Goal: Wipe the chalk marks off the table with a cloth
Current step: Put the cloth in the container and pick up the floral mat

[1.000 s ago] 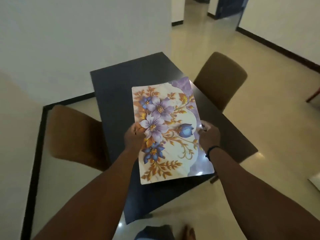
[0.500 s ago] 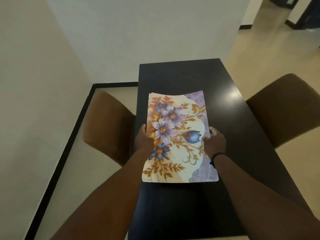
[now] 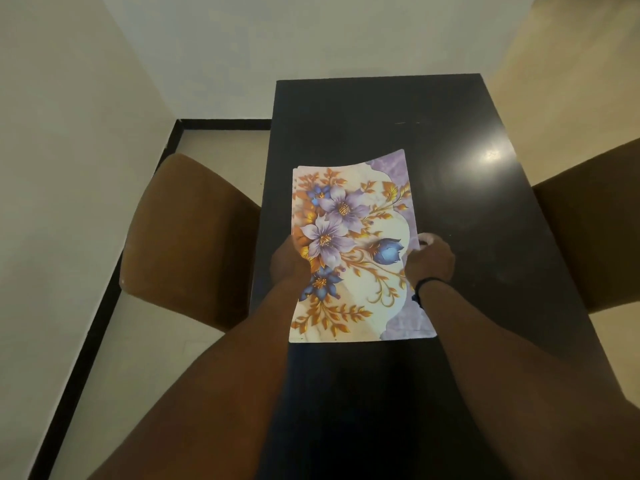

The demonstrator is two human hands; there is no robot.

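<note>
A floral placemat [image 3: 356,251] with purple and blue flowers and orange leaves is held over the dark table [image 3: 381,112]. My left hand [image 3: 287,261] grips its left edge. My right hand [image 3: 429,261] grips its right edge, with a black band on the wrist and a small pale thing [image 3: 426,239] at the fingertips. The placemat bows slightly between the hands. A faint pale mark [image 3: 407,123] shows on the table's far part. No cloth is in view.
A brown chair [image 3: 187,237] stands at the table's left side and another brown chair [image 3: 595,230] at its right. A white wall lies beyond the table's far end. A black skirting strip [image 3: 90,327] runs along the floor at left.
The view has swung left and moved over the table, so it now lies straight ahead. Both hands kept hold of the placemat and carried it above the table's middle.
</note>
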